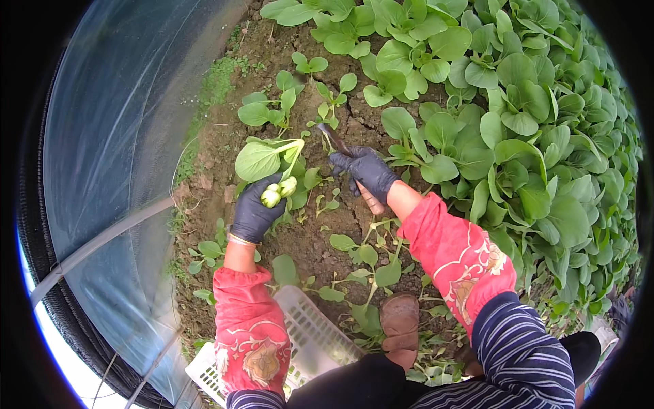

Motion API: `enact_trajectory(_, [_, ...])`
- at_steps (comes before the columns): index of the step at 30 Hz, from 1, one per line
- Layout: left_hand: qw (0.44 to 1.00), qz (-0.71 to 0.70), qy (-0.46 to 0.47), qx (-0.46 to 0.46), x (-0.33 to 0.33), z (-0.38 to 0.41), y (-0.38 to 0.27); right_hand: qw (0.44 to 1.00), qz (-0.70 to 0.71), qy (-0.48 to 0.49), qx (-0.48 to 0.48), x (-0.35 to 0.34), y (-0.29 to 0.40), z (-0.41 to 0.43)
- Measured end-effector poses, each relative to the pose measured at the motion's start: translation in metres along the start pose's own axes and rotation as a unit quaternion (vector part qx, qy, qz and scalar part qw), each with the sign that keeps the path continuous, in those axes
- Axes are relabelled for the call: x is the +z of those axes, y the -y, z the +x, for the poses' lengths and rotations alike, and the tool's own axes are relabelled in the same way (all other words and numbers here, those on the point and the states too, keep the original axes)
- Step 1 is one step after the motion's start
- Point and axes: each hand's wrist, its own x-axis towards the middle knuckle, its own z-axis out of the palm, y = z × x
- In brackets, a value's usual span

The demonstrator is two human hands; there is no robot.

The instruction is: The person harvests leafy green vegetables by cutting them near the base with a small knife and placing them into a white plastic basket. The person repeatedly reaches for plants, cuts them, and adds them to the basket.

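My left hand [258,209], in a dark glove, grips several small cut bok choy [280,190]. Their pale rounded bases face me and their green leaves spread out beyond my fingers. In my gloved right hand [365,171] is a knife [334,139] with a wooden handle [370,198]. Its dark blade points up and to the left, above the soil, apart from the held plants. Just beyond the blade tip a small bok choy seedling [332,99] grows in cracked soil. More young plants [271,108] stand beyond my left hand.
Dense bok choy [531,128] fills the right side. A clear plastic greenhouse wall [117,128] with a curved pipe [107,240] bounds the left. Below my left arm sits a white plastic crate [317,319]. My brown boot [399,322] stands among loose leaves [368,312].
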Motion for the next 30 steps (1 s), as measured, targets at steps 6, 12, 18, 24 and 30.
enact_trajectory(6, [0.977, 0.155, 0.116, 0.09, 0.006, 0.007, -0.091, 0.991, 0.1, 0.042, -0.077, -0.021, 0.06, -0.05])
enact_trajectory(12, [0.992, -0.07, 0.109, -0.015, 0.034, -0.012, -0.156, 0.987, 0.093, -0.016, -0.129, -0.046, 0.046, -0.097])
enact_trajectory(18, [0.965, -0.182, 0.18, -0.058, 0.052, -0.042, -0.145, 0.873, -0.231, -0.262, -0.34, -0.036, 0.024, -0.124])
enact_trajectory(24, [0.921, -0.324, 0.187, -0.109, 0.065, -0.069, -0.141, 0.848, -0.317, -0.284, -0.315, -0.073, -0.006, -0.138])
enact_trajectory(30, [0.881, -0.383, 0.255, -0.108, 0.076, -0.073, -0.138, 0.978, 0.145, 0.077, -0.129, -0.051, 0.015, -0.206])
